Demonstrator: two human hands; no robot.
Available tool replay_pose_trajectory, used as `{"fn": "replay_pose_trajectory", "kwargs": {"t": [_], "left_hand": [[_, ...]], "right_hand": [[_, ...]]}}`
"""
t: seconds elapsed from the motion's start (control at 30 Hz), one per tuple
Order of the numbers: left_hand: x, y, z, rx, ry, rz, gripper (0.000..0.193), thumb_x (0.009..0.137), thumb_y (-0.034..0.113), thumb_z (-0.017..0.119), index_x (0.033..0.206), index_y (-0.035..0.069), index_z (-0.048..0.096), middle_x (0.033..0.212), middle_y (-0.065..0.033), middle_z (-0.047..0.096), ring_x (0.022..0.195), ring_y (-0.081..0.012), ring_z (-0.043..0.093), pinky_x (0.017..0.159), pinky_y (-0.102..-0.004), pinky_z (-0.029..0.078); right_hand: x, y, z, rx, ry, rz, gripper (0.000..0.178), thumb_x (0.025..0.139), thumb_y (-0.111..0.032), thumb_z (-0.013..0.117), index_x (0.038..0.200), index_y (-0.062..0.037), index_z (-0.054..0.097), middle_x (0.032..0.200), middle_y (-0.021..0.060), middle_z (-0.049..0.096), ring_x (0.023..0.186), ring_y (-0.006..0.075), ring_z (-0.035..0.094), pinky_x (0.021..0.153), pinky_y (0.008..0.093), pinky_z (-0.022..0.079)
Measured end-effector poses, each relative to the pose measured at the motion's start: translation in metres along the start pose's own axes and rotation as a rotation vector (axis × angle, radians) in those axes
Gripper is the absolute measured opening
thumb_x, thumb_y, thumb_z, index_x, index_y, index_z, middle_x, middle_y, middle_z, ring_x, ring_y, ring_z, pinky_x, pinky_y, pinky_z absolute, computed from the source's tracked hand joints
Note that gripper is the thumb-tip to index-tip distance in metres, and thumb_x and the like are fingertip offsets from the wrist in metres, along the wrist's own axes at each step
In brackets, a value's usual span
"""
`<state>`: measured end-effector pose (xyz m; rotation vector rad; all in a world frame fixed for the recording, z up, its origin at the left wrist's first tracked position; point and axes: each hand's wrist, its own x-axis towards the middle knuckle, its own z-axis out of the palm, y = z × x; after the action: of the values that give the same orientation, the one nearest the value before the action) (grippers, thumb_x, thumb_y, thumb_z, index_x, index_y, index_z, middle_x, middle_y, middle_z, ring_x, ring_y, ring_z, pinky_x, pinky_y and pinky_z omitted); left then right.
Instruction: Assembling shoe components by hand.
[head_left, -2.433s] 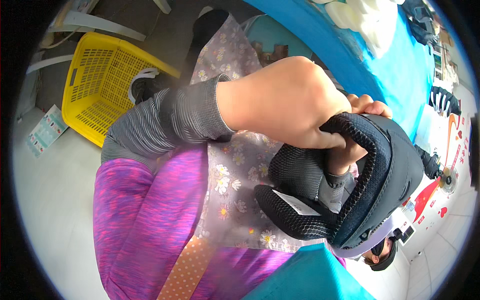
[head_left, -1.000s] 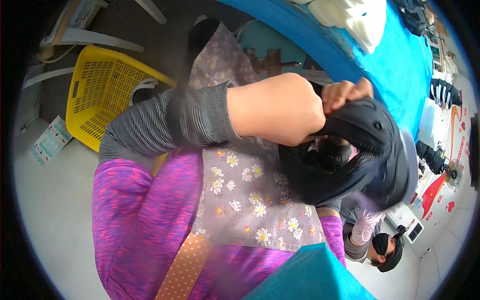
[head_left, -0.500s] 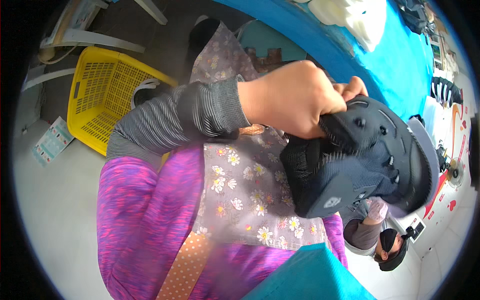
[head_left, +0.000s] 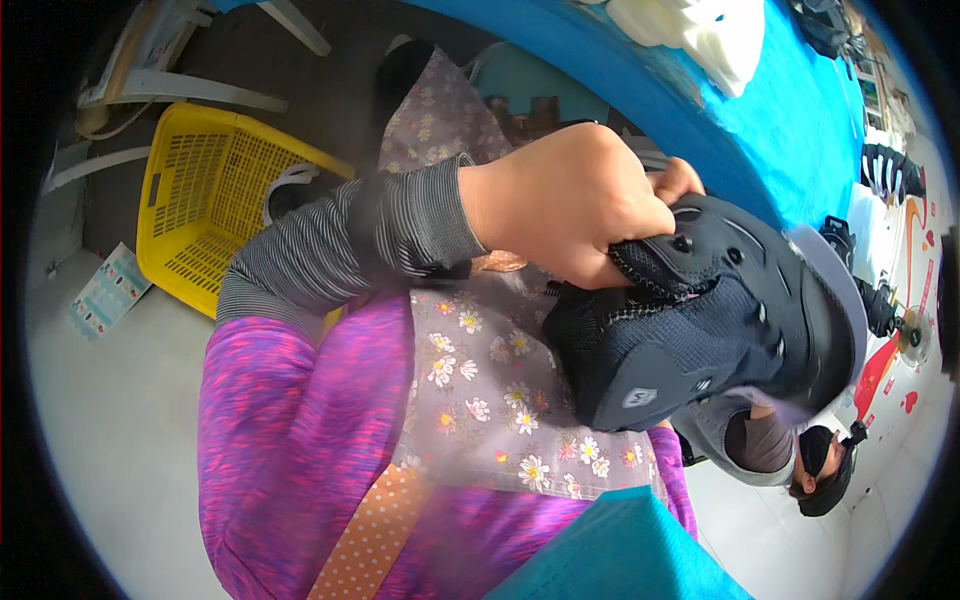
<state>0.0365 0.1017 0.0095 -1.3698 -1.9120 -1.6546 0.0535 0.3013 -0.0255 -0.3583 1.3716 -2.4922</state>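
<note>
While the left hand (head_left: 565, 205) clenches the mesh edge of a black protective pad (head_left: 700, 320) to steady it above the floral lap, the right hand's fingertips (head_left: 682, 180) peek behind, apparently gripping its far side; a yellow basket (head_left: 205, 215) sits below.

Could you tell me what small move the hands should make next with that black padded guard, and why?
Probably turn the black padded guard over above the lap: the left hand grips its mesh edge, only fingertips of the right hand show behind it, and its inner side is hidden.
</note>
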Motion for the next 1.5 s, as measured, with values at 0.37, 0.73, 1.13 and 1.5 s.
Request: {"fn": "replay_pose_trajectory", "kwargs": {"t": [0.37, 0.73, 1.13, 1.5], "left_hand": [[-0.002, 0.001, -0.006, 0.027, 0.167, -0.279, 0.023, 0.077, 0.012, 0.071, 0.097, 0.003, 0.066, 0.092, -0.0113, 0.069, 0.088, -0.0298, 0.066, 0.075, -0.0368, 0.052], [0.002, -0.002, 0.001, -0.727, 0.133, -0.609, 0.027, 0.085, 0.01, 0.072, 0.104, -0.007, 0.064, 0.091, -0.0028, 0.067, 0.084, -0.0056, 0.058, 0.075, -0.0233, 0.05], [0.002, -0.009, -0.022, -0.33, -0.06, -0.542, 0.057, 0.088, 0.003, 0.067, 0.139, 0.0, 0.042, 0.126, -0.0106, 0.057, 0.111, -0.0157, 0.059, 0.094, -0.0261, 0.051], [0.023, -0.032, -0.008, -0.248, 0.406, -0.135, 0.035, 0.077, 0.014, 0.071, 0.108, 0.0, 0.062, 0.095, -0.0148, 0.069, 0.084, -0.0299, 0.068, 0.071, -0.0332, 0.054]], "right_hand": [[-0.005, -0.01, -0.008, -0.859, 0.307, 0.128, 0.02, 0.089, -0.011, 0.067, 0.102, -0.0045, 0.053, 0.09, 0.0201, 0.065, 0.082, 0.0255, 0.065, 0.073, 0.0371, 0.054], [-0.03, -0.082, 0.016, -0.461, 0.013, -0.262, 0.046, 0.083, -0.008, 0.072, 0.125, -0.0057, 0.052, 0.095, 0.0192, 0.064, 0.091, 0.0264, 0.065, 0.084, 0.0362, 0.053], [-0.031, -0.096, 0.017, -0.555, 0.082, -0.355, 0.038, 0.083, -0.009, 0.072, 0.116, -0.0046, 0.055, 0.092, 0.0168, 0.064, 0.088, 0.0252, 0.064, 0.083, 0.0362, 0.051], [-0.006, -0.097, 0.014, -0.666, 0.126, -0.387, 0.03, 0.082, -0.01, 0.071, 0.109, -0.0036, 0.058, 0.09, 0.0147, 0.063, 0.085, 0.0241, 0.063, 0.082, 0.0362, 0.05]]}}
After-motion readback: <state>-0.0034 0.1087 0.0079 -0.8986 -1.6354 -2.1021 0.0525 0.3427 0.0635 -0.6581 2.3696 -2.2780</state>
